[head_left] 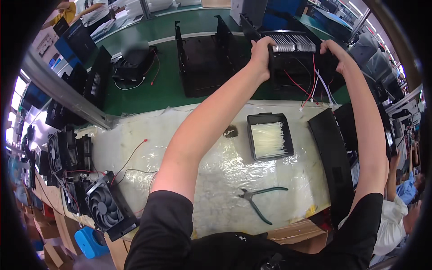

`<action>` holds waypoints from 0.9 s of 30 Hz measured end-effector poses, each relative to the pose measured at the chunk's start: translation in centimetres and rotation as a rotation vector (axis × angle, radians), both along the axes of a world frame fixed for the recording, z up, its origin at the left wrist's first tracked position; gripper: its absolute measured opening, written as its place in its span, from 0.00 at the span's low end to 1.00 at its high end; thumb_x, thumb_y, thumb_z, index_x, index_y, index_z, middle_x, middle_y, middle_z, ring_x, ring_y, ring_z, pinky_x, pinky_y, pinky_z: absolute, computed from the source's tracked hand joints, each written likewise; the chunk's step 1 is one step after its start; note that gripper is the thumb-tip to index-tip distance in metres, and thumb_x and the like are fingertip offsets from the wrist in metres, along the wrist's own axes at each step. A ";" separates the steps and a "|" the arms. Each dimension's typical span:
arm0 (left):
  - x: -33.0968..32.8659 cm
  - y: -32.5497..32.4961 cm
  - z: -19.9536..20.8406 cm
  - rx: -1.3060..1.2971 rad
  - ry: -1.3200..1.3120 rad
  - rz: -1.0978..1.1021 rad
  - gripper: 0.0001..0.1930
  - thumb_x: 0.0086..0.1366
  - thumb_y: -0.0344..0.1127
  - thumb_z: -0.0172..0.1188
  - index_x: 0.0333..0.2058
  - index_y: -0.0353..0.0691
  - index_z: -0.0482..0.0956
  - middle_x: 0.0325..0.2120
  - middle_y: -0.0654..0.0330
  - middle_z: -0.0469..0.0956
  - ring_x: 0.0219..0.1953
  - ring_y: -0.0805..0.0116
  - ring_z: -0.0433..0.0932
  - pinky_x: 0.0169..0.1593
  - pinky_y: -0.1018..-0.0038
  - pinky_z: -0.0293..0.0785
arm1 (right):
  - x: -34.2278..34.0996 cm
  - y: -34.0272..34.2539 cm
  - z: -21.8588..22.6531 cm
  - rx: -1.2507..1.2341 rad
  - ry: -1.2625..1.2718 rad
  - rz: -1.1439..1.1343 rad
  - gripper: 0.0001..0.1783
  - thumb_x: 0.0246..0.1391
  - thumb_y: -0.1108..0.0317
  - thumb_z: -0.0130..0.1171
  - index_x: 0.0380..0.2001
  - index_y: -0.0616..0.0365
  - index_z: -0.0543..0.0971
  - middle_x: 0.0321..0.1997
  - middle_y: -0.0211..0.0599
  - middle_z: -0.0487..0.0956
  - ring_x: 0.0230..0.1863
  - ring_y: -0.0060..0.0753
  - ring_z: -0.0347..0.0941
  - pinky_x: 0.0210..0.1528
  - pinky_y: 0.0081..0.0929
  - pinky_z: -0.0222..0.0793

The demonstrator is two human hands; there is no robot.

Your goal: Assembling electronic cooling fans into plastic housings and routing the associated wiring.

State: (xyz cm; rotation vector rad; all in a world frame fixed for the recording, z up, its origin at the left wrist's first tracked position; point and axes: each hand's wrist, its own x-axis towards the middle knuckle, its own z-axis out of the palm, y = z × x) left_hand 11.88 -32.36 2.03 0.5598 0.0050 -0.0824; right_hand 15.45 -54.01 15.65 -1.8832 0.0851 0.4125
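At the far right of the green bench, a black housing [288, 72] with a silver finned heat sink [293, 42] along its top sits between my hands. My left hand [262, 53] grips its left edge, thumb and fingers closed around the corner. My right hand [336, 53] has its fingers bent over the right side. Red, black and white wires [312, 87] with small plugs dangle from the housing toward me. Just left of it stands an open black casing [202, 63] with upright side panels. The underside of the held unit is hidden.
A black tray of white cable ties [270, 137] and green-handled cutters [261, 198] lie on the plastic-covered table. Fan units [105, 207] with trailing wires crowd the left edge. A black panel [330, 162] stands at right. Another fan assembly [135, 65] rests on the green bench [162, 90].
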 end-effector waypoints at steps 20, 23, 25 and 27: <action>-9.8 4.0 3.7 1.257 -0.184 0.573 0.42 0.43 0.42 0.68 0.53 0.22 0.61 0.49 0.35 0.69 0.54 0.41 0.71 0.56 0.60 0.71 | 12.5 3.5 -16.1 0.054 -0.119 0.224 0.43 0.42 0.78 0.47 0.68 0.60 0.59 0.30 0.22 0.70 0.30 0.20 0.67 0.39 0.19 0.66; -15.0 7.8 5.0 1.642 -0.399 1.047 0.32 0.46 0.40 0.63 0.48 0.26 0.67 0.45 0.37 0.69 0.48 0.42 0.73 0.48 0.57 0.70 | 17.7 1.3 -14.9 -0.191 -0.218 0.372 0.37 0.45 0.76 0.47 0.64 0.60 0.66 0.33 0.29 0.77 0.34 0.24 0.71 0.40 0.21 0.67; -19.2 11.1 4.7 1.679 -0.342 1.282 0.26 0.47 0.39 0.64 0.44 0.31 0.74 0.38 0.43 0.75 0.44 0.48 0.75 0.45 0.59 0.71 | 17.9 4.3 -11.2 -0.590 -0.499 0.266 0.32 0.49 0.73 0.51 0.62 0.59 0.70 0.43 0.35 0.80 0.43 0.27 0.74 0.47 0.23 0.68; -24.3 13.7 5.4 1.797 -0.494 1.009 0.18 0.50 0.38 0.62 0.39 0.34 0.77 0.32 0.48 0.76 0.41 0.49 0.76 0.44 0.58 0.72 | 17.1 7.2 -7.4 -0.506 -0.991 0.269 0.30 0.57 0.61 0.57 0.63 0.55 0.69 0.49 0.35 0.78 0.46 0.24 0.73 0.51 0.18 0.66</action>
